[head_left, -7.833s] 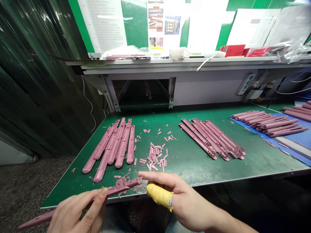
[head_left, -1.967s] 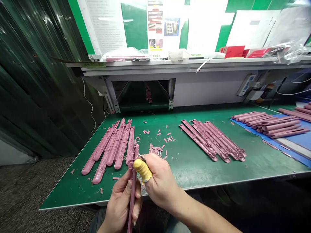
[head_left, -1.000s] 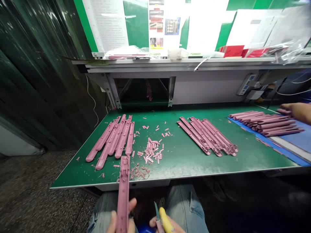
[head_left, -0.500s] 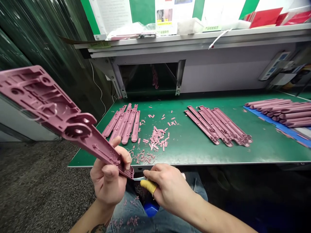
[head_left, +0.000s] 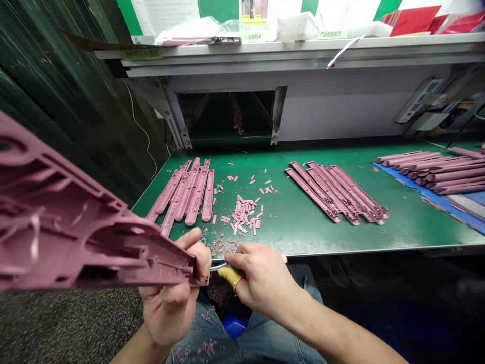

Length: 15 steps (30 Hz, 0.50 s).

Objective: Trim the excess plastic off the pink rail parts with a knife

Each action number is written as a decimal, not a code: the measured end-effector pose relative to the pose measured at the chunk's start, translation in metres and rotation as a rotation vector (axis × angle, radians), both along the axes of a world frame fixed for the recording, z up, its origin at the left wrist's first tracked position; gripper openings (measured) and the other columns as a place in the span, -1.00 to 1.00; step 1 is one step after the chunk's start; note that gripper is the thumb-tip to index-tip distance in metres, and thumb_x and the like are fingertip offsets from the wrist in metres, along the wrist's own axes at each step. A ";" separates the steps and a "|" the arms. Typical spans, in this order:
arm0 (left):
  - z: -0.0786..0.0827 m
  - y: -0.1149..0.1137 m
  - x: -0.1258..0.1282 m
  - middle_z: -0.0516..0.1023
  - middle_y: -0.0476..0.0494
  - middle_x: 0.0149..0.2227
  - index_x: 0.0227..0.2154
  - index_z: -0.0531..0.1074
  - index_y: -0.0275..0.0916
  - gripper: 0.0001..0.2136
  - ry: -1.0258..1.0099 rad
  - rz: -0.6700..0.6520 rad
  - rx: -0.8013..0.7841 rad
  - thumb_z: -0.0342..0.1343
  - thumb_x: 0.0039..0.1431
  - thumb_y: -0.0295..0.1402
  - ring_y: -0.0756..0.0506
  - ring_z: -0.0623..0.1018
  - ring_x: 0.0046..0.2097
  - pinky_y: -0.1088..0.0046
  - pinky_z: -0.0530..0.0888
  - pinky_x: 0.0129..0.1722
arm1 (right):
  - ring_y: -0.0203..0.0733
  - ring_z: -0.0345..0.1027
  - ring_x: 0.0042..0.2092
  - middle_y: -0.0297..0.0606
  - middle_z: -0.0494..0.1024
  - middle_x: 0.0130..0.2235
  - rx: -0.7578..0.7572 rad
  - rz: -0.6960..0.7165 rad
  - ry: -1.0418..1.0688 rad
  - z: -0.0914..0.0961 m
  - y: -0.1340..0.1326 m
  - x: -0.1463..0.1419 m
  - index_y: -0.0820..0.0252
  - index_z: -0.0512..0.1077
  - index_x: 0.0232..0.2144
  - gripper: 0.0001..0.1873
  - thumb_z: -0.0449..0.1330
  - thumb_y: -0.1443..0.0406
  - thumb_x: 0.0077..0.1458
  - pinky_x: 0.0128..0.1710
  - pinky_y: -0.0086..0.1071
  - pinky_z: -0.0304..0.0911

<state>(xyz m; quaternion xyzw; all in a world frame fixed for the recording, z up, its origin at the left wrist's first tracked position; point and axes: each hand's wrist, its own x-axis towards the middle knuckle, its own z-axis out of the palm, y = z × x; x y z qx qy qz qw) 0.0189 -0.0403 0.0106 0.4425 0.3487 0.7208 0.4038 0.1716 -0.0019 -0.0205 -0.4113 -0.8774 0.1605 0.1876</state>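
My left hand [head_left: 174, 298] is closed around the narrow end of a long pink plastic part [head_left: 102, 237], whose ribbed hollow side shows. The wide end of this part reaches up and left, close to the camera. My right hand [head_left: 261, 278] grips a tool with a thin curved metal blade [head_left: 218, 266]; most of its handle is hidden in the fist. A yellow cover [head_left: 229, 275] sits on the right thumb. The blade lies beside the tip of the pink part; whether they touch I cannot tell. Pink shavings [head_left: 223, 246] lie at the table's front edge.
The green table [head_left: 303, 237] bears pink strips [head_left: 197, 194] at left, small offcuts [head_left: 246, 215] in the middle, and more strips [head_left: 337, 194] right of centre. Pink pieces [head_left: 435, 167] are stacked on a blue sheet at far right. A shelf [head_left: 265, 58] runs above.
The pink part has turned in my left hand, its wide end coming lower and nearer the camera. My right hand with the blade has risen slightly, and the view has shifted a little.
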 end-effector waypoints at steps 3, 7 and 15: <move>0.008 0.003 -0.010 0.36 0.04 -0.61 -0.13 0.54 0.06 -0.58 -0.039 -0.035 0.026 0.23 -0.08 0.06 0.00 0.27 -0.57 0.41 0.29 -0.53 | -0.27 0.28 -0.36 -0.29 0.46 -0.39 -0.109 0.113 0.209 0.000 0.006 0.007 0.16 0.49 -0.34 -0.75 0.09 0.18 0.24 -0.38 -0.41 0.07; 0.020 0.012 -0.021 0.38 0.04 -0.59 -0.11 0.51 0.00 -0.60 -0.123 -0.048 0.098 0.15 0.03 0.05 0.02 0.27 -0.63 0.41 0.27 -0.57 | -0.32 0.31 -0.36 -0.32 0.47 -0.37 -0.394 0.038 0.654 -0.006 0.008 0.011 0.17 0.44 -0.20 -0.75 0.00 0.20 0.30 -0.35 -0.47 0.21; 0.003 0.033 -0.029 0.42 0.00 -0.27 0.06 0.33 -0.05 -0.68 -0.109 0.250 -0.072 -0.09 0.31 -0.17 0.04 0.46 -0.23 0.53 0.45 -0.24 | -0.22 0.42 -0.19 -0.16 0.53 -0.18 -0.186 0.276 0.793 -0.011 -0.008 -0.018 0.22 0.45 -0.18 -0.77 0.24 0.30 0.07 -0.16 -0.41 0.30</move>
